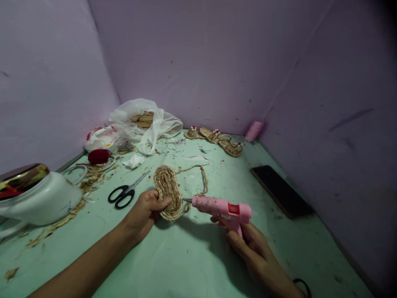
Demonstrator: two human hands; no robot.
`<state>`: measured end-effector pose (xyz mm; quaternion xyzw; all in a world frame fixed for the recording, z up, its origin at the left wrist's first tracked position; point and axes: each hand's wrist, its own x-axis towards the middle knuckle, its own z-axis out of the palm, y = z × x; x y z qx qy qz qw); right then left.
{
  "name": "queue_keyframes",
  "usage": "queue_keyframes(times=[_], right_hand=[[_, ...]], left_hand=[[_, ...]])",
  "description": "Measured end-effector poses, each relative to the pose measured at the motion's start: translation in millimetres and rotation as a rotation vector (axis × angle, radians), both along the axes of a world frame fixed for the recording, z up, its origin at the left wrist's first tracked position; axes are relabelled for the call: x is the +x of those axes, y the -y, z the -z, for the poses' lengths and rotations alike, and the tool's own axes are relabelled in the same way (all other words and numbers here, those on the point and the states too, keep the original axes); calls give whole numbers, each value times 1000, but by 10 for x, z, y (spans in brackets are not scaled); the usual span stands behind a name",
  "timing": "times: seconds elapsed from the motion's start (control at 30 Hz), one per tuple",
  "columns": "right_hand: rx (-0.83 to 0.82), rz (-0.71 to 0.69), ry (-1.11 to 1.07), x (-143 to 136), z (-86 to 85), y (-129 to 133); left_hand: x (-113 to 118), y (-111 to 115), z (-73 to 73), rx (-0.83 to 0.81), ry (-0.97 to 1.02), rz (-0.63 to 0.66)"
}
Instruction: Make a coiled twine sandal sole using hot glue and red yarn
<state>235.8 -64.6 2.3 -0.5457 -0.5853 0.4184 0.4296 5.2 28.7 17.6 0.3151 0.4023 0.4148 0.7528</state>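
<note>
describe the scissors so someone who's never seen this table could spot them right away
On the pale green table, look just beyond the left hand holding the coiled straw oval. The scissors lie flat there, the only thing with black loop handles and thin metal blades.

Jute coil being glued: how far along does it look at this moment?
Done: a tight oval coil of braided jute is already wound. In hand: the left hand holds the coil while the right hand puts the pink glue gun nozzle at its edge. Left: a loose tail of braid is not yet attached.
</note>
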Motion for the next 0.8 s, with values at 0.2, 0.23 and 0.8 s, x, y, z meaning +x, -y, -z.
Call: queue_keyframes(times=[0.2, 0.23, 0.8], right_hand=[[19, 15, 29, 10, -10, 6], [25, 17, 35, 16, -5, 8], [34, 8, 19, 37, 47, -9]], left_hand=[[-5, -2, 15, 12, -10, 32], [-5, 0, 15, 14, -13, 39], [-10, 10, 23, 42, -37, 122]])
